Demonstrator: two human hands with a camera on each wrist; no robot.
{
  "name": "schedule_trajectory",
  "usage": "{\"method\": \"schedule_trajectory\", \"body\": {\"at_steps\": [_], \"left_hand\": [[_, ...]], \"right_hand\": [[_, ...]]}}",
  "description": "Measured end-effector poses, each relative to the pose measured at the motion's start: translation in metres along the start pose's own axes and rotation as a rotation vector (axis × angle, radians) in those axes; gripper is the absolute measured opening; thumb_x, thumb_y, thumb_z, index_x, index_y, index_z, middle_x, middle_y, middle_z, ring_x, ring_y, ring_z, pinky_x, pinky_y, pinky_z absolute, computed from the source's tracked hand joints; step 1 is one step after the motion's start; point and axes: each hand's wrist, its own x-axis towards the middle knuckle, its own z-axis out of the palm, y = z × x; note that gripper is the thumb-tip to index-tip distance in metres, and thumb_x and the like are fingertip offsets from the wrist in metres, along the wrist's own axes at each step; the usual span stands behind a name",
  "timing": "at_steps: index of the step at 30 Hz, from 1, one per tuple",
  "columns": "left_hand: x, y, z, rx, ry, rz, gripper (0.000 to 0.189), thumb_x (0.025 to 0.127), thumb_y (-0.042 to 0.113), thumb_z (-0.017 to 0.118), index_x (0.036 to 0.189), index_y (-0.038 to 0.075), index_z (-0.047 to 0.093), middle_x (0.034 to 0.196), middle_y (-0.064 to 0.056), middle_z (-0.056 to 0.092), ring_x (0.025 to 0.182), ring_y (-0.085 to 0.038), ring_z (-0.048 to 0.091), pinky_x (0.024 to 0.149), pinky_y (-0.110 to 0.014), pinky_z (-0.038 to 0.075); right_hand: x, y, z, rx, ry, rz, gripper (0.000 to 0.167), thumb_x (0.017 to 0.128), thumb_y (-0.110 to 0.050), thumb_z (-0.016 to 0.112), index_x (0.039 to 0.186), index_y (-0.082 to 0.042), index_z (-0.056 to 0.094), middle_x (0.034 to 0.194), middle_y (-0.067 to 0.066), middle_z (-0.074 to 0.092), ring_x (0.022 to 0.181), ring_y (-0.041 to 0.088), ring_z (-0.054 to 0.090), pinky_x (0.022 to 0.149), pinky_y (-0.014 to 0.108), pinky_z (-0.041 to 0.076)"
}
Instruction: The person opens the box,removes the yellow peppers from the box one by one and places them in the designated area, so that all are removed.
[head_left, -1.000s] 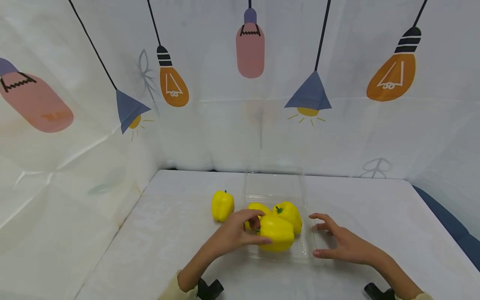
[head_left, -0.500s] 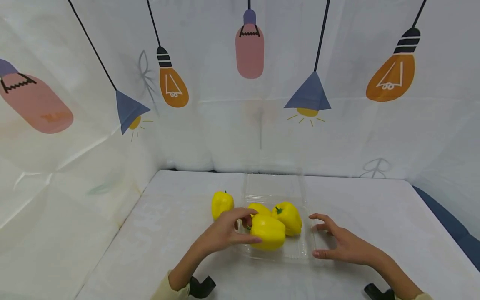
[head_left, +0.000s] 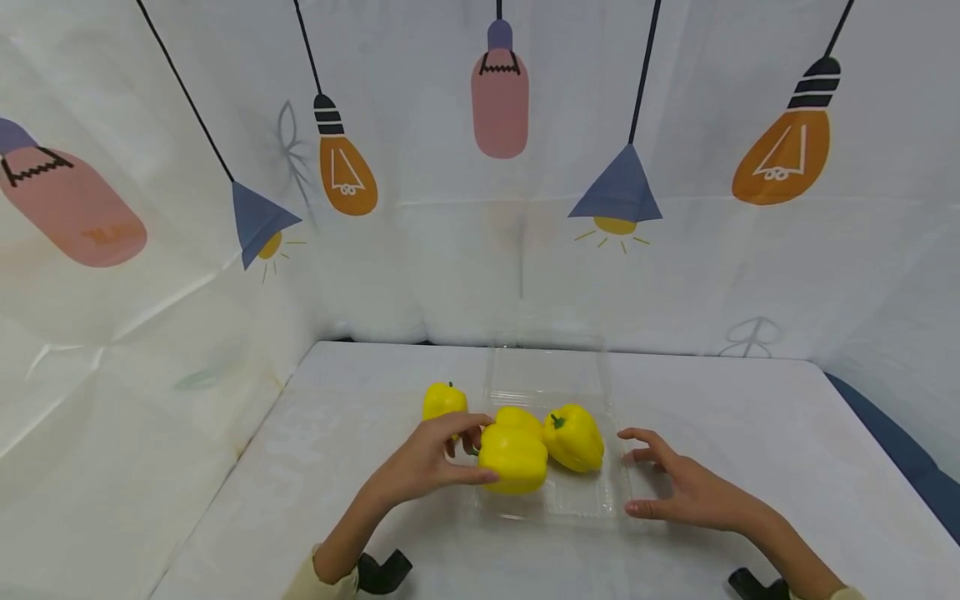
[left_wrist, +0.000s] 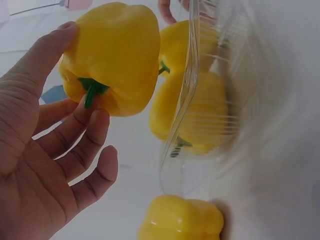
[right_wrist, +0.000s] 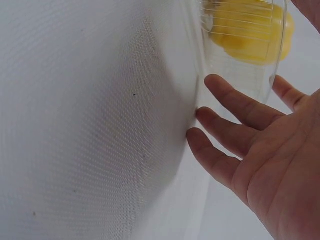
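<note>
My left hand [head_left: 420, 471] pinches a yellow bell pepper [head_left: 513, 461] between thumb and fingers. In the left wrist view this pepper [left_wrist: 120, 57], green stem toward the palm, is raised above the rim of a clear plastic clamshell box [head_left: 588, 502]. Inside the box lie two more yellow bell peppers; the right one [head_left: 576, 439] is in full sight, while the left one [head_left: 519, 418] is partly hidden by the held pepper. My right hand [head_left: 686, 490] is at the box's right wall, thumb and fingers spread, fingertips right at the plastic, gripping nothing.
Another yellow bell pepper [head_left: 442, 400] stands on the white table [head_left: 345, 433] left of the box, partly behind my left hand. The box's clear lid [head_left: 551, 371] lies folded back toward the patterned curtain [head_left: 450, 275] behind the table.
My left hand has moved left with its pepper, from the middle of the box to its left side, uncovering more of the right pepper. My right hand has stayed put.
</note>
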Motion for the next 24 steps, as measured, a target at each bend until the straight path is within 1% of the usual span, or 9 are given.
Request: {"method": "schedule_trajectory", "body": {"at_steps": [3, 8, 11, 15, 19, 24], "left_hand": [[-0.002, -0.001, -0.003, 0.016, 0.013, 0.005, 0.057, 0.081, 0.039, 0.082, 0.129, 0.019, 0.061, 0.097, 0.013, 0.06, 0.087, -0.012, 0.056, 0.071, -0.033, 0.051], [-0.005, -0.007, -0.01, 0.031, 0.037, 0.05, 0.054, 0.081, 0.038, 0.082, 0.127, 0.02, 0.062, 0.096, 0.012, 0.06, 0.086, -0.014, 0.057, 0.069, -0.036, 0.053], [-0.008, -0.011, -0.015, 0.039, 0.054, 0.067, 0.053, 0.08, 0.038, 0.082, 0.126, 0.02, 0.063, 0.095, 0.01, 0.06, 0.085, -0.015, 0.057, 0.068, -0.035, 0.053], [-0.012, -0.013, -0.023, 0.05, 0.075, 0.063, 0.054, 0.079, 0.038, 0.083, 0.126, 0.019, 0.063, 0.095, 0.01, 0.06, 0.085, -0.017, 0.058, 0.068, -0.033, 0.052], [-0.015, -0.015, -0.029, 0.046, 0.087, 0.045, 0.055, 0.079, 0.036, 0.084, 0.126, 0.017, 0.063, 0.097, 0.009, 0.061, 0.087, -0.022, 0.059, 0.069, -0.034, 0.052], [-0.019, -0.02, -0.033, 0.043, 0.097, 0.019, 0.056, 0.078, 0.037, 0.084, 0.126, 0.016, 0.063, 0.096, 0.009, 0.062, 0.087, -0.018, 0.059, 0.069, -0.034, 0.052]], "right_hand": [[-0.001, 0.0, 0.0, 0.001, 0.002, -0.009, 0.088, 0.083, -0.046, 0.077, 0.149, -0.021, 0.024, 0.131, 0.011, 0.057, 0.12, 0.042, 0.051, 0.093, 0.069, 0.039], [-0.001, 0.001, 0.001, -0.004, 0.007, -0.013, 0.088, 0.083, -0.046, 0.077, 0.149, -0.021, 0.024, 0.13, 0.01, 0.058, 0.119, 0.041, 0.052, 0.092, 0.068, 0.039], [-0.001, 0.001, 0.001, -0.008, 0.009, -0.018, 0.088, 0.083, -0.046, 0.077, 0.149, -0.021, 0.024, 0.13, 0.01, 0.058, 0.119, 0.041, 0.052, 0.092, 0.068, 0.039], [-0.001, 0.001, 0.001, -0.005, 0.01, -0.017, 0.088, 0.083, -0.046, 0.077, 0.149, -0.021, 0.024, 0.13, 0.011, 0.058, 0.119, 0.041, 0.052, 0.092, 0.068, 0.04], [-0.001, 0.0, 0.001, -0.014, 0.013, 0.003, 0.089, 0.082, -0.047, 0.077, 0.149, -0.022, 0.024, 0.132, 0.013, 0.057, 0.119, 0.041, 0.052, 0.092, 0.068, 0.04], [-0.001, 0.001, 0.001, -0.013, 0.011, 0.009, 0.089, 0.082, -0.048, 0.077, 0.149, -0.022, 0.024, 0.133, 0.014, 0.056, 0.119, 0.041, 0.053, 0.092, 0.067, 0.04]]}}
